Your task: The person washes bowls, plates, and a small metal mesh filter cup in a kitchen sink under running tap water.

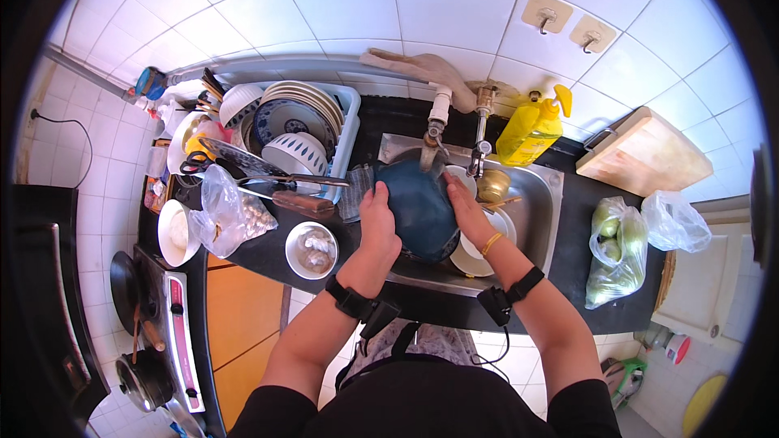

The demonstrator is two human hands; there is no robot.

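Both hands grip a dark blue bowl (417,207) over the stainless steel sink (538,225). My left hand (378,222) is on its left side, and my right hand (470,208) holds the right rim. Directly above the bowl's far edge is the tap (431,140), from which water seems to run. To the right, partly hidden by my right arm, white bowls and plates (471,264) are stacked in the sink. Behind them are a gold-coloured metal pot (494,185) and chopsticks (504,202). A grey striped cloth (354,194) lies at the sink's left edge.
A blue dish rack (350,134) full of crockery stands back left, with a knife (304,202) in front. Nearby is a small white bowl (311,249). A yellow pump bottle (529,134), a cutting board (645,152) and bagged green produce (618,249) are right.
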